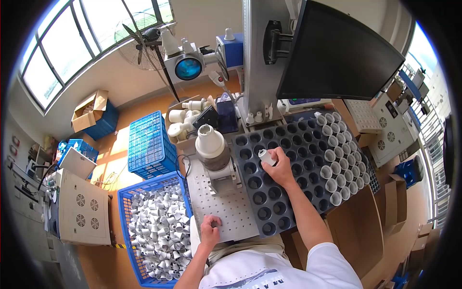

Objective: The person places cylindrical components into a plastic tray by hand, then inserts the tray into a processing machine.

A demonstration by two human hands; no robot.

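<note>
My right hand [277, 166] is closed around a small white cone-shaped part [266, 156], held over the black tray [264, 228] with round pockets. White cups [340, 180] fill pockets on the tray's right side, while pockets under and left of my hand hold none. My left hand [211, 228] rests near the front edge of the perforated metal plate [236, 222], its fingers curled; whether anything is in them is hidden. Between the hands and farther back stands a fixture with a white conical top [210, 141].
A blue basket [123, 216] heaped with white cone parts stands at the left. Behind it are stacked blue crates [153, 144]. A lens device [188, 68] hangs above the bench, and a monitor [341, 50] overhangs the back right. White fittings [180, 123] lie behind the fixture.
</note>
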